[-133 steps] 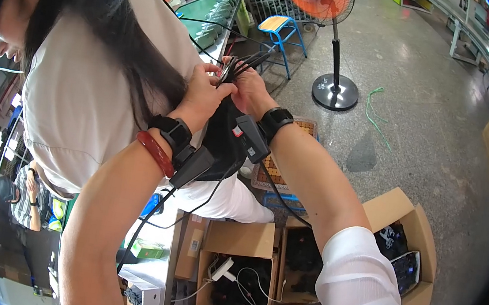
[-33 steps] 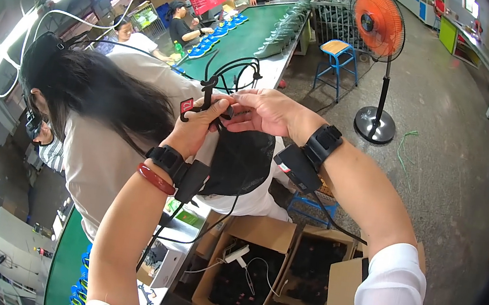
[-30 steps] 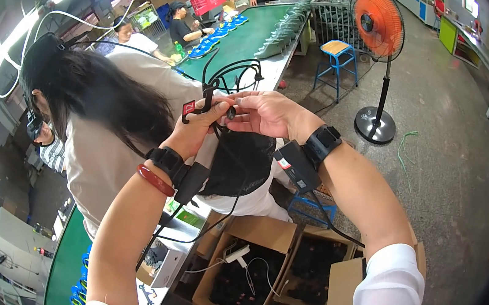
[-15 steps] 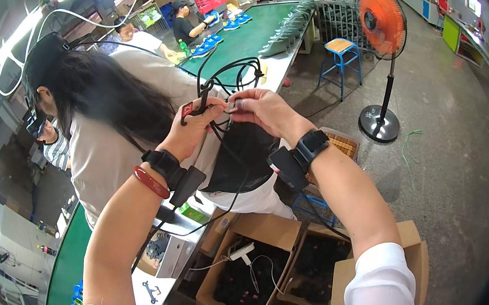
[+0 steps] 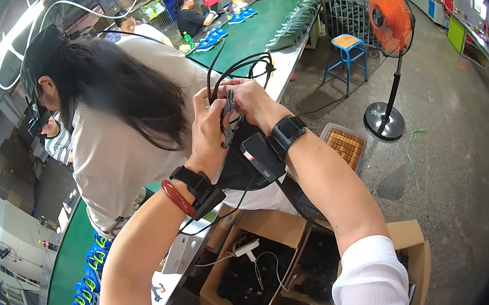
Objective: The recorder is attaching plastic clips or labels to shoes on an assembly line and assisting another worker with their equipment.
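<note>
In front of me, a looped black cable (image 5: 245, 66) runs up from between my hands, beside the back of a person in a beige top (image 5: 131, 119). My left hand (image 5: 206, 135) is closed around a dark grey curved clip-like piece (image 5: 228, 113); its exact kind is unclear. My right hand (image 5: 253, 99) pinches at the upper end of this piece, by the cable, partly hiding what its fingertips grip. Black strapped devices are on both my wrists, and a reddish bangle (image 5: 178, 198) is on the left one.
Open cardboard boxes (image 5: 275, 227) with dark contents stand below. A green worktable (image 5: 274, 17) carries blue shoes (image 5: 213, 38), with other people beside it. To the right stand an orange fan (image 5: 391, 17), a blue stool (image 5: 349, 52) and a woven-topped seat (image 5: 344, 146).
My left hand has turned more upright and moved right, bringing the grey piece into sight. My right hand has shifted slightly left. The person in beige has moved a little, uncovering blue shoes at lower left.
</note>
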`<state>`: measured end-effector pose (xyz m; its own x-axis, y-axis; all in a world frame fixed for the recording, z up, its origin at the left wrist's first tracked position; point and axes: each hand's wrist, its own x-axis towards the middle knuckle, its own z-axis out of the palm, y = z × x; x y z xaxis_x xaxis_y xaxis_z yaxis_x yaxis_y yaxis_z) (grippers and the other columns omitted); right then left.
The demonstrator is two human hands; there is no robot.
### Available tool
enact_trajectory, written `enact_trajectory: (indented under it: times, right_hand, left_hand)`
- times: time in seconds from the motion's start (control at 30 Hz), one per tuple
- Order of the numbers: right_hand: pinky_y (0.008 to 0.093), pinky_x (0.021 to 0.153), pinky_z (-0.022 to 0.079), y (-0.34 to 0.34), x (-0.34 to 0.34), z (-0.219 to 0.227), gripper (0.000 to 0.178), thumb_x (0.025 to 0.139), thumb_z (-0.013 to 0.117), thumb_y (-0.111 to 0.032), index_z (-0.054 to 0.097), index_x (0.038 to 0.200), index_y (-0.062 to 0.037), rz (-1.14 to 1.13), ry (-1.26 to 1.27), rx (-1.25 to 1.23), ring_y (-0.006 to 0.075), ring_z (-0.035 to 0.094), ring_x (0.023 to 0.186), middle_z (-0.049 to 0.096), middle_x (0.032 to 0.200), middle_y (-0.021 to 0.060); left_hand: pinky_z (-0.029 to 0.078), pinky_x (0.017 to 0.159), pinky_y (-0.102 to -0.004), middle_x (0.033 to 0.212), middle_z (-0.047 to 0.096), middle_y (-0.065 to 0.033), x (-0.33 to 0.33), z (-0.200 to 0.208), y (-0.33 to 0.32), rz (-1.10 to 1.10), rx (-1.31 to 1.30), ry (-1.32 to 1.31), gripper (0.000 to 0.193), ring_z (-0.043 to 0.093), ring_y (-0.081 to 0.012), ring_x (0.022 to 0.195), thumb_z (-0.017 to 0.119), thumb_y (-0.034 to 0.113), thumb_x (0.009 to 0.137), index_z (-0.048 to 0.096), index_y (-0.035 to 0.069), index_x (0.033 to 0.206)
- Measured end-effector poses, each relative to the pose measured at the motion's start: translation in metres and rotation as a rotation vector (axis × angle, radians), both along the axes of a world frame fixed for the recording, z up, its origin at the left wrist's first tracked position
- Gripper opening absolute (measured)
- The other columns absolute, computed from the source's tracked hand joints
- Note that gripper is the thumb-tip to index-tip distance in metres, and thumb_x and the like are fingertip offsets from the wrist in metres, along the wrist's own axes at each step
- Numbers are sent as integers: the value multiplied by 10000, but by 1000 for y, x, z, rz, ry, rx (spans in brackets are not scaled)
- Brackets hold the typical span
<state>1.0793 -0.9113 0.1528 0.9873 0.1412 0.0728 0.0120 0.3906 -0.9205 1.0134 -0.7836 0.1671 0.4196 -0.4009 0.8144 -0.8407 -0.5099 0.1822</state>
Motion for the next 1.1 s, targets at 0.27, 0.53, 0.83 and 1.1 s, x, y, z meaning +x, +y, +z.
enact_trajectory:
  times: [0.27, 0.53, 0.83, 1.1]
  right_hand:
    - [290, 660, 529, 11, 12, 4, 142, 864, 611, -54, 640, 988, 8, 75, 30, 181, 155, 637, 748, 659, 896, 78]
    - [222, 486, 426, 11, 6, 4, 97, 818, 687, -90, 591, 807, -96, 80, 38, 103, 67, 495, 547, 565, 681, -25]
    - [235, 565, 430, -30, -9, 1, 81, 829, 652, -83, 593, 875, -52, 362, -28, 95, 90, 523, 618, 582, 760, 6]
    - [299, 735, 461, -55, -37, -7, 127, 816, 638, -51, 595, 931, -17, 455, -101, 222, 171, 574, 785, 611, 868, 58]
  left_hand:
    - [483, 712, -364, 1076, 557, -202, -1, -1, 10, 90, -53, 44, 177, 599, -366, 855, 575, -104, 781, 612, -11, 926]
    - [505, 669, -251, 991, 590, -47, 9, -3, 24, -118, -624, 711, 154, 571, -137, 824, 566, 180, 933, 601, 39, 984]
    - [544, 614, -280, 930, 623, -89, 5, 12, 3, -159, -669, 875, 163, 616, -160, 723, 541, 163, 938, 586, 22, 1008]
    - [543, 547, -285, 808, 587, -64, -1, 19, -12, -61, -712, 828, 146, 616, -163, 650, 555, 165, 928, 601, 32, 968]
